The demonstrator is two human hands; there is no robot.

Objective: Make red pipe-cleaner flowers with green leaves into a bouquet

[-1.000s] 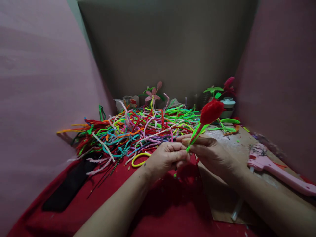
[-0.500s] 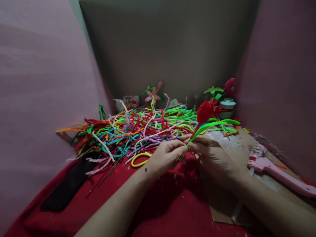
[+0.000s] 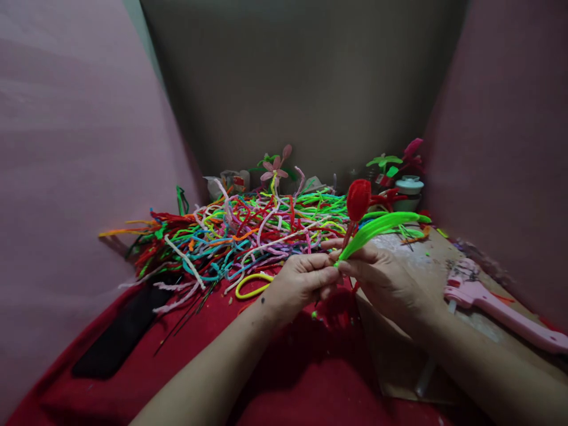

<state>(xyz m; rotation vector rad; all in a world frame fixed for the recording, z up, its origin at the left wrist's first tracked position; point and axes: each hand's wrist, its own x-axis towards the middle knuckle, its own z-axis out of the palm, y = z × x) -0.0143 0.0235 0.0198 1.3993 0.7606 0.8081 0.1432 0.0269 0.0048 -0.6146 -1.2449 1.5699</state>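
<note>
A red pipe-cleaner flower (image 3: 358, 200) with a tulip-like head stands upright between my hands, its stem reaching down to my fingertips. A long bright green pipe-cleaner leaf (image 3: 377, 229) arches from the stem's base toward the right. My left hand (image 3: 306, 281) is closed, thumb and fingers pinching the base where leaf and stem meet. Beside it, my right hand (image 3: 377, 275) is closed on the leaf's lower end, with some fingers passing behind the stem. The lowest part of the stem is hidden by my fingers.
A heap of multicoloured pipe cleaners (image 3: 257, 225) lies behind my hands. A pink glue gun (image 3: 497, 305) rests at right on a brown board (image 3: 408, 378). A black flat object (image 3: 119, 331) lies at left on the red cloth (image 3: 302, 378). A lidded jar (image 3: 409, 192) stands behind.
The flower has turned in my fingers; its red head now sits more upright and slightly left. The green leaf shows its broader side. Both hands keep nearly the same place.
</note>
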